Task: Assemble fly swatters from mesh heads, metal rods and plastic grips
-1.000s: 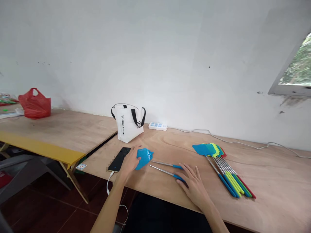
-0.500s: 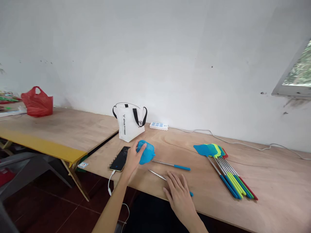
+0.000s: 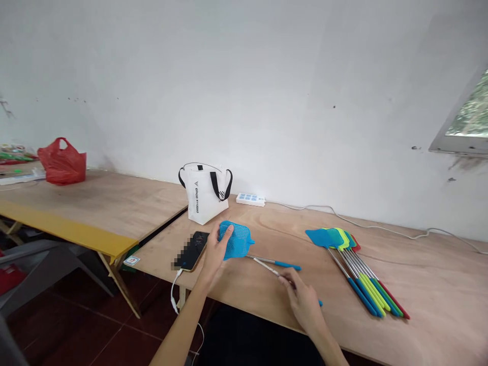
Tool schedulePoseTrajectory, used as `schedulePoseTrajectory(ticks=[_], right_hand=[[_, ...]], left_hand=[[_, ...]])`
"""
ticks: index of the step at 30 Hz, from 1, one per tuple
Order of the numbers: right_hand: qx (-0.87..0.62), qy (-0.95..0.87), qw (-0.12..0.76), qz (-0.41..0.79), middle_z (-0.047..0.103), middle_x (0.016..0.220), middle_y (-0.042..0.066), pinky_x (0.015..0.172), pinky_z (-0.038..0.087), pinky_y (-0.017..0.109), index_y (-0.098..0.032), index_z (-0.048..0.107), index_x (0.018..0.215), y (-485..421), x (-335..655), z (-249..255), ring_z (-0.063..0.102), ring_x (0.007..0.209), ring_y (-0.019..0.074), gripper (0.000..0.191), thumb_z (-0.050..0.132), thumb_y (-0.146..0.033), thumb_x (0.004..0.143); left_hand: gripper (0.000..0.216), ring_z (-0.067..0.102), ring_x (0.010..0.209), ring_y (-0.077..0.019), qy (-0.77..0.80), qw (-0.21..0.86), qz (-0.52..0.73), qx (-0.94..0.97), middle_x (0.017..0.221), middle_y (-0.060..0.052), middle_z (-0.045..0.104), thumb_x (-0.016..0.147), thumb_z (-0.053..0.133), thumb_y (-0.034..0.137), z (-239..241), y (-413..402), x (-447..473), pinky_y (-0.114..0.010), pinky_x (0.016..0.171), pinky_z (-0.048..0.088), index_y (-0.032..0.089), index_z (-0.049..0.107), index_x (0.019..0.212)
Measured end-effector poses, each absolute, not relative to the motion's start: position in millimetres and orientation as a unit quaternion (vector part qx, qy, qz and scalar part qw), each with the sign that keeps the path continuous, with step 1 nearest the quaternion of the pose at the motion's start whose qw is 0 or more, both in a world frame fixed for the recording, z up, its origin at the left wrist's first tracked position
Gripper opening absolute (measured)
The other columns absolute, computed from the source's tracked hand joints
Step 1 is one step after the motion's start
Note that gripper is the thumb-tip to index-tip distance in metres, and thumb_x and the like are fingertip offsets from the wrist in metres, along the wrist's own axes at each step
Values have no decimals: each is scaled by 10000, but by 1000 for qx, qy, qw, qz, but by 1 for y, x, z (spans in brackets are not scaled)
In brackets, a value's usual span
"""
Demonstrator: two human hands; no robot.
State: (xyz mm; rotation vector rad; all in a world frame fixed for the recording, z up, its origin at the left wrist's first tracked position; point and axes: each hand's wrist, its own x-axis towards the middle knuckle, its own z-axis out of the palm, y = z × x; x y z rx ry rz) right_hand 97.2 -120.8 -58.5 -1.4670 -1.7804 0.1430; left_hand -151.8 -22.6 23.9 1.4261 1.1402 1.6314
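Observation:
My left hand [image 3: 215, 250] grips the blue mesh swatter head [image 3: 237, 240] and holds it tilted up off the wooden table [image 3: 419, 274]. My right hand [image 3: 301, 297] is closed around a thin metal rod [image 3: 267, 266] with a blue grip, and the rod's tip points at the base of the head. A second rod with a blue handle [image 3: 284, 264] lies on the table just behind. Close to my left hand rests a black phone [image 3: 192, 250] with a cable.
A fan of finished swatters [image 3: 356, 269] in blue, green, yellow and red lies to the right. A white tote bag [image 3: 206, 193] and a power strip [image 3: 250, 199] stand near the wall. A red plastic bag [image 3: 63, 160] sits on the left table.
My left hand has lifted the blue head off the table and tilted it up. My right hand picked up one rod and brought its tip toward the head.

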Motion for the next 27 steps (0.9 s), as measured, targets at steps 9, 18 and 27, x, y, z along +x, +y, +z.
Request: schedulePoseTrajectory(ticks=[9, 18, 27], right_hand=[[-542, -671, 493, 111, 766, 1110, 75, 883, 587, 344, -263, 694, 1227, -130, 130, -22, 730, 981, 233, 391, 497, -512, 999], [-510, -707, 472, 132, 733, 1241, 88, 925, 586, 361, -286, 699, 1264, -134, 119, -17, 711, 1074, 241, 376, 480, -469, 1018], [-510, -711, 466, 130, 736, 1234, 71, 898, 582, 310, -290, 700, 1251, -133, 116, -19, 715, 1068, 219, 351, 479, -443, 1024]], left_hand=[[471, 677, 924, -223, 420, 483, 619, 456, 989, -52, 706, 741, 785, 578, 23, -35, -129, -296, 784, 543, 187, 677, 981], [512, 677, 998, -242, 410, 510, 611, 446, 1047, -63, 716, 719, 806, 600, 18, -36, -121, -305, 827, 541, 190, 694, 1006], [518, 679, 988, -243, 416, 507, 610, 446, 1032, -57, 716, 721, 800, 608, 17, -35, -121, -307, 825, 542, 188, 692, 1004]])
